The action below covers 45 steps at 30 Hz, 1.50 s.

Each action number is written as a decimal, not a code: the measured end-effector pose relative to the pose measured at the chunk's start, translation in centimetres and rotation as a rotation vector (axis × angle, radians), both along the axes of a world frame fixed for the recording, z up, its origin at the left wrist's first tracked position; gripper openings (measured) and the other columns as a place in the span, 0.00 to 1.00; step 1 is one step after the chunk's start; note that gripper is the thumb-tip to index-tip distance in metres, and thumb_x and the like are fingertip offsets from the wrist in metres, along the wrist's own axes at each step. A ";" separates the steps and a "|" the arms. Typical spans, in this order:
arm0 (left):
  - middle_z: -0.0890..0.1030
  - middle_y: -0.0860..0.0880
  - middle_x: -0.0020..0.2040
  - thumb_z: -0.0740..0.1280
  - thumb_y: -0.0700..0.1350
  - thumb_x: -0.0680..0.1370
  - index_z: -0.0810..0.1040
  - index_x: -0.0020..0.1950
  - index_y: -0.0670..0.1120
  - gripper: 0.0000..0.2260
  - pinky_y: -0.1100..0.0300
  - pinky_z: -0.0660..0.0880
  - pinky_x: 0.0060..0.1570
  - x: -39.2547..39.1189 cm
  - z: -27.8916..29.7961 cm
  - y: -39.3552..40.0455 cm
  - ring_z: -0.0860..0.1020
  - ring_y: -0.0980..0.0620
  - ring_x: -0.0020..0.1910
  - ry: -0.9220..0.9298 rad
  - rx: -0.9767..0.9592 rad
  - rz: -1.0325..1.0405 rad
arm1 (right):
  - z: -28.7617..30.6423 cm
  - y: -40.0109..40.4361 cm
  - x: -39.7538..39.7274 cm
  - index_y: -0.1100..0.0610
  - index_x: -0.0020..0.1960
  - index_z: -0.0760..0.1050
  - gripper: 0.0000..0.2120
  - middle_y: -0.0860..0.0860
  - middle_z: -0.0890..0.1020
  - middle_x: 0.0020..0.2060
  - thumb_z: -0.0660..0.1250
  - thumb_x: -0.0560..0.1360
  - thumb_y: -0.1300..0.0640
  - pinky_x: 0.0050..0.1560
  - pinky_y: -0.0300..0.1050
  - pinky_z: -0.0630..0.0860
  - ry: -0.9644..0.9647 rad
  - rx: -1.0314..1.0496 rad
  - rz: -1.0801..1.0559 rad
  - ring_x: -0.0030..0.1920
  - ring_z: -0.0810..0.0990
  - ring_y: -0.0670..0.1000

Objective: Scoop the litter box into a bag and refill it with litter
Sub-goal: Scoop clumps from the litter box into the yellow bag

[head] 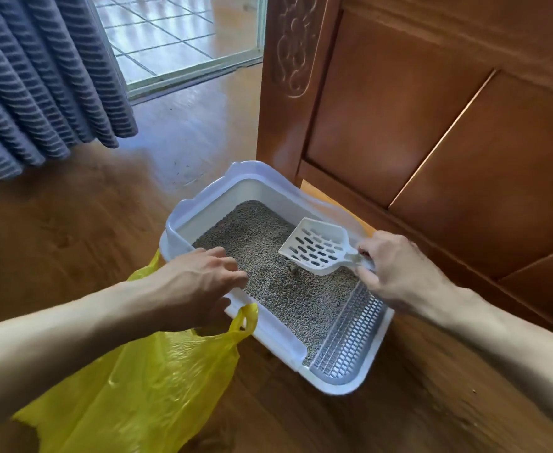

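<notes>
Seen from the head: right hand (399, 273) pinching the handle of a white slotted plastic scoop (317, 246) held over grey granular litter (285, 279) in a white rectangular plastic litter box (268, 325) on the wooden floor (72, 240), left hand (193, 286) gripping a crinkled yellow plastic bag (138, 387) beside the box's near rim.

Glossy wood floor (82, 243); carved wooden cabinet (415, 109) right, grey striped curtain (33, 76) left, sunlit tiles (167, 31) beyond a glass door.
</notes>
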<state>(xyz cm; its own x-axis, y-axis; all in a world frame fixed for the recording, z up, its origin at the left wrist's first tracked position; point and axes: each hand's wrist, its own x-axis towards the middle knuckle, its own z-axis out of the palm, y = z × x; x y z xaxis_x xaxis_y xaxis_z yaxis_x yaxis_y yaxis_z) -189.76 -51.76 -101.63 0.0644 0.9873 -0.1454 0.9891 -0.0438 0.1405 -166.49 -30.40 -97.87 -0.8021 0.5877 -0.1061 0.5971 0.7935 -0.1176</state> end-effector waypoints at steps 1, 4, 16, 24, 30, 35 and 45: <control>0.78 0.55 0.49 0.67 0.52 0.76 0.76 0.56 0.55 0.09 0.50 0.76 0.50 0.1 -0.3 0.1 0.74 0.50 0.52 -0.007 0.027 0.010 | 0.2 -0.1 0.0 0.51 0.36 0.64 0.13 0.47 0.70 0.35 0.66 0.75 0.54 0.35 0.41 0.63 -0.009 -0.006 0.005 0.37 0.73 0.52; 0.77 0.56 0.41 0.71 0.49 0.71 0.76 0.47 0.55 0.07 0.51 0.77 0.39 0.0 -2.2 0.1 0.74 0.50 0.43 0.002 0.183 0.046 | -0.5 -0.1 0.1 0.52 0.34 0.65 0.13 0.48 0.71 0.35 0.65 0.75 0.55 0.36 0.43 0.63 -0.043 -0.028 -0.030 0.37 0.72 0.52; 0.75 0.56 0.37 0.62 0.53 0.73 0.81 0.43 0.54 0.08 0.56 0.73 0.33 -0.2 -3.8 0.2 0.72 0.50 0.39 -0.099 0.351 0.074 | -3.2 0.6 -0.6 0.48 0.46 0.80 0.05 0.48 0.82 0.41 0.68 0.72 0.50 0.39 0.43 0.73 -0.216 -0.010 -0.091 0.42 0.81 0.53; 0.75 0.57 0.41 0.62 0.54 0.75 0.80 0.46 0.54 0.08 0.53 0.75 0.40 -0.2 -4.2 0.0 0.72 0.51 0.43 -0.129 0.338 0.106 | -6.2 0.8 -2.1 0.51 0.44 0.80 0.04 0.48 0.81 0.35 0.67 0.74 0.52 0.38 0.42 0.74 -0.188 -0.086 -0.174 0.37 0.80 0.51; 0.76 0.56 0.42 0.62 0.53 0.76 0.80 0.48 0.53 0.08 0.51 0.75 0.40 0.0 -4.5 -0.4 0.72 0.50 0.43 -0.154 0.362 0.132 | -8.9 -0.1 -3.4 0.53 0.38 0.74 0.08 0.48 0.76 0.30 0.64 0.77 0.58 0.27 0.41 0.69 -0.034 -0.084 -0.222 0.29 0.76 0.48; 0.76 0.57 0.42 0.63 0.52 0.76 0.80 0.48 0.54 0.07 0.52 0.75 0.39 0.3 -4.5 -0.6 0.72 0.50 0.43 -0.175 0.381 0.151 | -10.0 -0.4 -4.0 0.55 0.39 0.73 0.09 0.49 0.74 0.34 0.64 0.78 0.59 0.26 0.40 0.66 0.048 -0.089 -0.218 0.29 0.74 0.48; 0.77 0.56 0.43 0.63 0.52 0.76 0.81 0.48 0.54 0.08 0.50 0.76 0.39 0.8 -4.3 -0.7 0.73 0.49 0.43 -0.156 0.382 0.168 | -10.7 0.3 -6.5 0.57 0.42 0.75 0.08 0.51 0.74 0.37 0.64 0.78 0.57 0.33 0.48 0.72 0.162 -0.089 -0.170 0.33 0.74 0.51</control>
<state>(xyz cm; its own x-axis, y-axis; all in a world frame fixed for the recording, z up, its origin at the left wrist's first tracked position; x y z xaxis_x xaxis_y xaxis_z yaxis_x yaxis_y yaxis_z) -188.94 -52.46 -105.95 -0.1093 0.9669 0.2305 0.9552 0.0380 0.2934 -172.99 -30.13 -108.56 -0.7029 0.7100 -0.0419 0.6891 0.6652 -0.2877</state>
